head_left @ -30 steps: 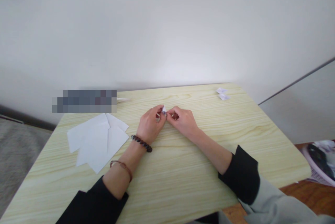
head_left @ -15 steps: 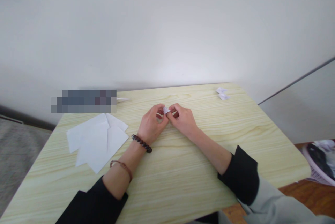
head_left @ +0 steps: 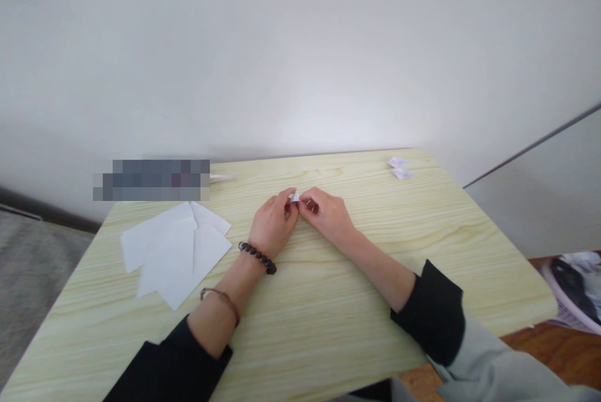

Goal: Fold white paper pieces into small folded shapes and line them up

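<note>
A small piece of folded white paper (head_left: 295,198) is pinched between my two hands over the middle of the table. My left hand (head_left: 273,220), with a dark bead bracelet at the wrist, grips its left side between thumb and fingers. From the right, my right hand (head_left: 328,214) holds the other side with closed fingertips. Parts of the paper are hidden by the fingers. Several white paper sheets (head_left: 169,252) lie overlapping to the left of my left hand. Two small folded paper pieces (head_left: 401,173) rest at the back right.
The pale wood-grain table (head_left: 300,327) stands against a white wall (head_left: 300,64). A pixelated dark object (head_left: 154,180) sits at the back left, with a thin white thing sticking out beside it. A pink basket (head_left: 573,314) holding cloth is on the floor at right.
My left hand has turned slightly and its fingers have drawn closer together around the folded paper. The paper's angle has changed and it shows narrower. My right hand has hardly moved.
</note>
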`<action>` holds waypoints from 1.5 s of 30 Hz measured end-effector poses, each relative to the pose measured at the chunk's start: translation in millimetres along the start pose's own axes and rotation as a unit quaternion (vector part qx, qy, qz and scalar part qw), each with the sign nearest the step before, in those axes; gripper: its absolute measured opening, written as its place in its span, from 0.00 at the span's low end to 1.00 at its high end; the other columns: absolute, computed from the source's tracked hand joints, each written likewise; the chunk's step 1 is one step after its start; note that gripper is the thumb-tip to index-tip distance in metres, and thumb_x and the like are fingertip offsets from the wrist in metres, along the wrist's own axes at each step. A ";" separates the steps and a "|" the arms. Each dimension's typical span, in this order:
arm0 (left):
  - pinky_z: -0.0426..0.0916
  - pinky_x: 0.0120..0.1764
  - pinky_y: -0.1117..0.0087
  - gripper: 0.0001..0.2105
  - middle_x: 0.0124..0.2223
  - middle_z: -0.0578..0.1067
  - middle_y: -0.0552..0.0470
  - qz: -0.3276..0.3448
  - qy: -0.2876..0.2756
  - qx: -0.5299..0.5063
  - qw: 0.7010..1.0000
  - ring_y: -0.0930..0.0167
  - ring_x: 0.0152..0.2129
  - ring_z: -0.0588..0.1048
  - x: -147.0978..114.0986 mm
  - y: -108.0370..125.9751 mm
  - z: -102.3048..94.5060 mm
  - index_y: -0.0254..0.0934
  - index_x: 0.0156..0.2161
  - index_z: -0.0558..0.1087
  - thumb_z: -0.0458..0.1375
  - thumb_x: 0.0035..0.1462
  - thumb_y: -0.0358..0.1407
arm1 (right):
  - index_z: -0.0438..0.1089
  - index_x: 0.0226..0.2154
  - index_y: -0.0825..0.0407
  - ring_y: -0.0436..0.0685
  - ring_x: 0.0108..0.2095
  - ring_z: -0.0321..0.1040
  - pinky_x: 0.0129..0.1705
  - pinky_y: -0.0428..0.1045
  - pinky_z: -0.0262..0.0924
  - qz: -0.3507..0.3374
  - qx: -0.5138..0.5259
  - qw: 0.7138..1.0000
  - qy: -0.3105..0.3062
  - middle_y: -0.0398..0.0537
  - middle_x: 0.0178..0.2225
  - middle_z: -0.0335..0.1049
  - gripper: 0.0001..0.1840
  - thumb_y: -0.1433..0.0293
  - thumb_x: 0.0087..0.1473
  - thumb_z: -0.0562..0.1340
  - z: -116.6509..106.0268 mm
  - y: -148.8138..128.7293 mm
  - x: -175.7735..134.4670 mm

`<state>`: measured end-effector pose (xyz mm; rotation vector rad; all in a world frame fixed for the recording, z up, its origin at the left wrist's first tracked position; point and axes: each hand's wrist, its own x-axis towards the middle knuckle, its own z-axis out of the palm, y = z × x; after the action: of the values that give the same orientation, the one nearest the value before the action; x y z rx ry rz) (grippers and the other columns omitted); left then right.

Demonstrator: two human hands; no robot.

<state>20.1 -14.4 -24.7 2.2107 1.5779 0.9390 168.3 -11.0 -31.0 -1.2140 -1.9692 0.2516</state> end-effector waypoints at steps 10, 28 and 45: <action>0.67 0.31 0.72 0.09 0.31 0.78 0.52 -0.046 0.021 -0.055 0.997 0.71 0.24 0.75 2.2 5.1 -3.1 0.36 0.41 0.69 0.52 0.54 0.33 | 0.64 0.25 0.51 0.49 0.25 0.67 0.26 0.42 0.56 -0.049 -0.053 0.997 0.021 0.42 0.24 0.68 0.07 0.72 0.54 0.55 0.8 -2.7 -1.1; 0.71 0.33 0.72 0.16 0.38 0.79 0.48 -0.074 -0.008 -0.233 0.970 0.70 0.31 0.76 2.9 4.4 -4.0 0.34 0.47 0.69 0.54 0.53 0.37 | 0.67 0.35 0.50 0.49 0.26 0.69 0.29 0.43 0.61 -0.008 0.012 0.999 0.029 0.42 0.29 0.73 0.04 0.71 0.54 0.57 -1.3 -1.0 0.5; 0.74 0.39 0.64 0.19 0.33 0.78 0.47 -0.190 -0.063 -0.437 0.877 0.67 0.31 0.77 8.1 4.5 -14.2 0.31 0.36 0.74 0.61 0.48 0.47 | 0.72 0.34 0.49 0.50 0.34 0.69 0.34 0.44 0.62 -0.083 -0.052 0.995 0.010 0.46 0.34 0.73 0.10 0.72 0.59 0.55 -8.7 2.5 1.5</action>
<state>16.0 -10.8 -8.7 1.2509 1.1186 1.0627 175.7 -10.4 -25.8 -1.1048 -2.0736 0.0533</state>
